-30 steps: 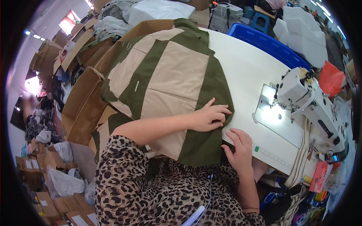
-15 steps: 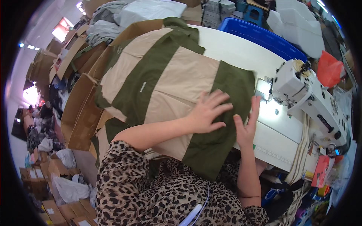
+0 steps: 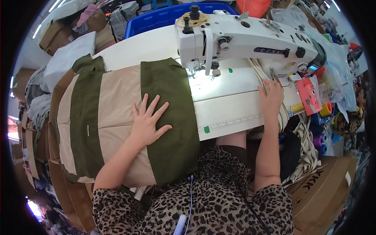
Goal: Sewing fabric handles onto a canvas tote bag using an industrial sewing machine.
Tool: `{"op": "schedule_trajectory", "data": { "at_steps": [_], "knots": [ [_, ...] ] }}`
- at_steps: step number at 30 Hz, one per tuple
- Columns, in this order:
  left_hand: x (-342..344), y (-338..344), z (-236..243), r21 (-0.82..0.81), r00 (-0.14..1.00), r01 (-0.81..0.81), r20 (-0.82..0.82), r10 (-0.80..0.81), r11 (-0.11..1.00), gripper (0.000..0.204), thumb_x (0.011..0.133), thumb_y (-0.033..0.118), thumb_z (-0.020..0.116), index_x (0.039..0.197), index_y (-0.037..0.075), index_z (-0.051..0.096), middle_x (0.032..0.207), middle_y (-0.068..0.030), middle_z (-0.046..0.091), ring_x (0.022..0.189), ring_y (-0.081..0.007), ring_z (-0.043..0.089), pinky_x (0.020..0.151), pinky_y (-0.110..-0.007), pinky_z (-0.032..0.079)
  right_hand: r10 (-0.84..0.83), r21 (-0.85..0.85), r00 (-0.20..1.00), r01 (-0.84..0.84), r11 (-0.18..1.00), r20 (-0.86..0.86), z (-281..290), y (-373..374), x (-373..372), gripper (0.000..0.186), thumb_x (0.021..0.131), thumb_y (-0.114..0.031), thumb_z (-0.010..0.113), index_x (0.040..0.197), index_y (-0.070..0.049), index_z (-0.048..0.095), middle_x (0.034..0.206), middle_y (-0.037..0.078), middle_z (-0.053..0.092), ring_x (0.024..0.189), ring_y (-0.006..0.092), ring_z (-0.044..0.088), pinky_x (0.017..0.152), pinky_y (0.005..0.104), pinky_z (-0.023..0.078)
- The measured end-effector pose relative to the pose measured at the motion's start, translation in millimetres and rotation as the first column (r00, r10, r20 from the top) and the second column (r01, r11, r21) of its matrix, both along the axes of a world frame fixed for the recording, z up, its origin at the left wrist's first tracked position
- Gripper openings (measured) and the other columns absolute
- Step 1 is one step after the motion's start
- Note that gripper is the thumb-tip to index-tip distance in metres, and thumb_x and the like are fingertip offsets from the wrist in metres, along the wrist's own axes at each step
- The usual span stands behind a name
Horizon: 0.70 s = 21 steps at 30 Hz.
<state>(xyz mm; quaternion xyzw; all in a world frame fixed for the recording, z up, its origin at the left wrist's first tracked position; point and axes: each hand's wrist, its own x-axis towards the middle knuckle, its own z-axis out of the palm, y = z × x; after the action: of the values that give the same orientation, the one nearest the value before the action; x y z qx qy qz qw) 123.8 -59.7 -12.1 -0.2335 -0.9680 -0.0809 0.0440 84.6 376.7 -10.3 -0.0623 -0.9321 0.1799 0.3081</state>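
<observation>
A green and beige fabric panel [image 3: 117, 88] lies spread over the left part of the white sewing table and hangs over its front edge. My left hand [image 3: 148, 124] rests flat on it with spread fingers, across the seam between beige and dark green. On the right, my right hand [image 3: 271, 98] is over a long off-white webbing strip [image 3: 255, 67], its fingers slightly bent and apart. Just beyond those fingertips lies a small metal tool [image 3: 275, 74], partly hidden. A white sewing machine [image 3: 243, 39] stands behind, its lit needle area right of the panel's edge.
A blue plastic bin [image 3: 156, 19] sits behind the table. Cardboard boxes [image 3: 64, 188] stand along the left side. At right are a red card [image 3: 308, 96], clear plastic bags [image 3: 337, 74] and thread spools. A ruler strip [image 3: 235, 120] runs along the table's front edge.
My view has turned to the right. My right hand has left the panel's right edge and moved right to the webbing. The left hand stays on the panel, now pressed flat.
</observation>
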Motion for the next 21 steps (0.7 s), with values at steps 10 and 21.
{"op": "schedule_trajectory", "data": {
  "at_steps": [10, 21],
  "knots": [
    [4.6, 8.3, 7.2, 0.019, 0.999, 0.020, -0.051, -0.019, 1.000, 0.071, 0.086, 0.049, 0.073, 0.147, 0.020, 0.054, 0.159, -0.0108, 0.039, 0.151, -0.0390, 0.026, 0.112, -0.076, 0.018, -0.037, 0.141, 0.990, 0.018, 0.990, 0.133, -2.4, -2.7, -15.5, 0.023, 0.079, -0.016, 0.076, 0.096, -0.012, 0.063, 0.102, 0.005, 0.062, 0.106, 0.0294, 0.058, 0.090, 0.0461, 0.042],
    [-32.4, 124.2, 60.7, 0.604, 0.416, -0.617, 0.795, -0.442, 0.505, 0.078, 0.091, 0.013, 0.073, 0.154, 0.000, 0.028, 0.114, -0.0169, 0.068, 0.094, -0.0157, 0.070, 0.080, -0.030, 0.058, 0.654, -0.016, 0.688, -0.685, 0.728, 0.314, 61.4, -137.2, 121.8, 0.016, 0.077, -0.009, 0.068, 0.093, -0.008, 0.064, 0.083, 0.009, 0.055, 0.072, 0.0284, 0.059, 0.066, 0.0419, 0.049]
  ]
}}
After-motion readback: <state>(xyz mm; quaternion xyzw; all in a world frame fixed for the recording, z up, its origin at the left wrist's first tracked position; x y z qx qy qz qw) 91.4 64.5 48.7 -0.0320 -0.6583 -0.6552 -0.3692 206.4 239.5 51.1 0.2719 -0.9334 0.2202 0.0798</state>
